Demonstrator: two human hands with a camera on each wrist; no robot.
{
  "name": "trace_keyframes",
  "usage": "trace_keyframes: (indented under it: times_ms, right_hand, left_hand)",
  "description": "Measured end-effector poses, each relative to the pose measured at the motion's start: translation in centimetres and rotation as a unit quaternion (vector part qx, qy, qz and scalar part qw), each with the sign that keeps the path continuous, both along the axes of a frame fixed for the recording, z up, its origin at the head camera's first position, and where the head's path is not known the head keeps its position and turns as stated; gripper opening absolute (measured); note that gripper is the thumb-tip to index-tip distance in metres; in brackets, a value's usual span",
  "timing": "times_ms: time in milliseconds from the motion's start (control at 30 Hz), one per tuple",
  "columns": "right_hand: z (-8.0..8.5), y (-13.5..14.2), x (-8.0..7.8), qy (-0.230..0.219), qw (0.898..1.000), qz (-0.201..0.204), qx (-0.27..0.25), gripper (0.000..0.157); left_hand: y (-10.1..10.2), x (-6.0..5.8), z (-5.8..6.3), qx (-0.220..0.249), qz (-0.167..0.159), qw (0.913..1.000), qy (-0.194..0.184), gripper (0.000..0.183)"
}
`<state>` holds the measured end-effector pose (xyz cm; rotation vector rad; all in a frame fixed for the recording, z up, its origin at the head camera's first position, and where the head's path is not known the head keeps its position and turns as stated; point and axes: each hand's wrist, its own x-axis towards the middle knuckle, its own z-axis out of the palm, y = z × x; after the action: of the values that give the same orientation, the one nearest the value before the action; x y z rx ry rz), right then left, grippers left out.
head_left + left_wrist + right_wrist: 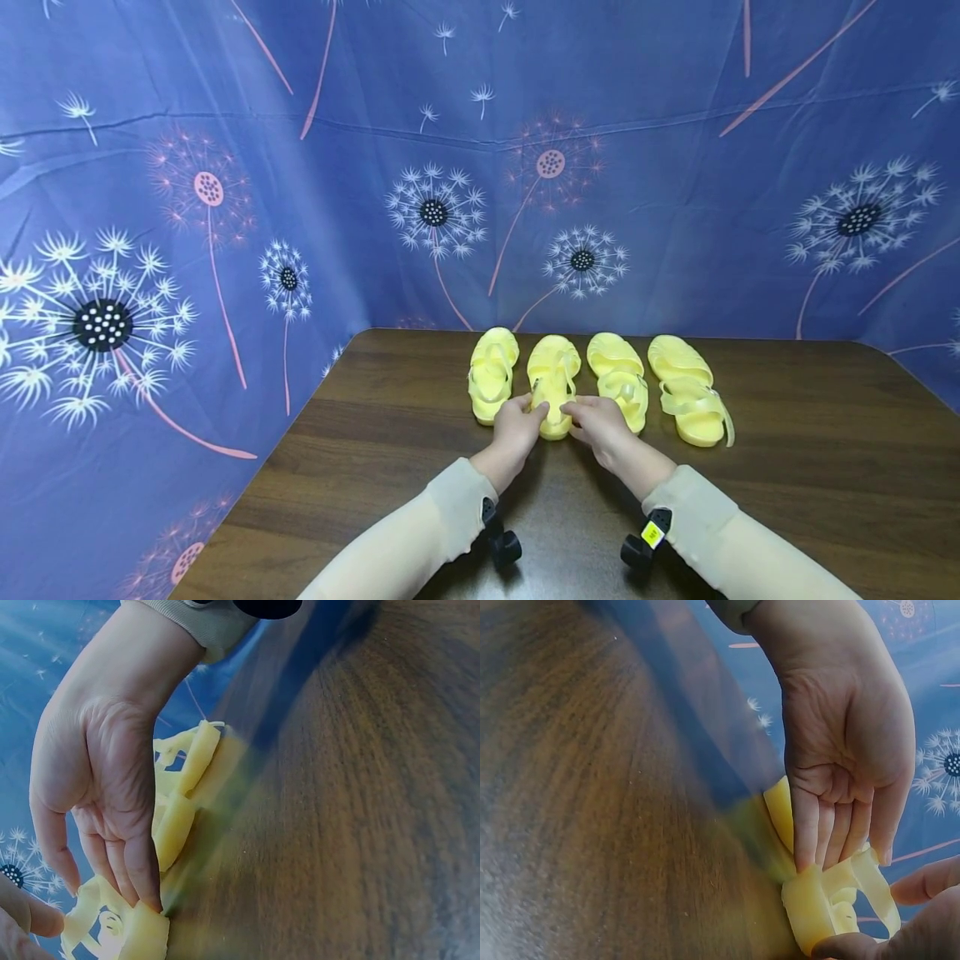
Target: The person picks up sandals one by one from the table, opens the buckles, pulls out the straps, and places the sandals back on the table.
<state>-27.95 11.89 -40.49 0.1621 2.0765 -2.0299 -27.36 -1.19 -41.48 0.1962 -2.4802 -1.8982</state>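
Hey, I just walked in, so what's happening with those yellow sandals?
A person's left hand and right hand are both touching the second sandal from the left, one at each side of its near end. Whether they pinch it is unclear. The leftmost sandal, third sandal and rightmost sandal lie in the same row on the wooden table, all pointing toward the blue cloth.

small bright-yellow square sticker (pixel 652 534) with dark marks, stuck at a tilt on the black plastic wrist gadget (pixel 636 552), by the cream fabric cuff (pixel 693 510) of the right sleeve, print way too tiny to make out, no readable text tbh
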Motion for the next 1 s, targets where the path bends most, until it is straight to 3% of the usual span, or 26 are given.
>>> trace_keyframes:
  times_ms: [267, 733, 1000]
  right_hand:
    - [-0.11, -0.07, -0.48, -0.001, 1.0, 0.004, 0.002, 0.055]
    - [-0.27, 0.08, -0.56, 0.007, 1.0, 0.001, 0.01, 0.058]
    - [-0.31, 0.12, -0.58, 0.017, 1.0, 0.006, 0.007, 0.058]
  left_hand:
    - [0.15, -0.21, 0.02, -0.005, 0.015, 0.9998, 0.008, 0.047]
    - [0.21, -0.61, 0.03, -0.008, 0.019, 0.9997, -0.012, 0.046]
    - [-0.12, -0.42, 0.4, 0.025, 0.008, 0.9996, -0.011, 0.053]
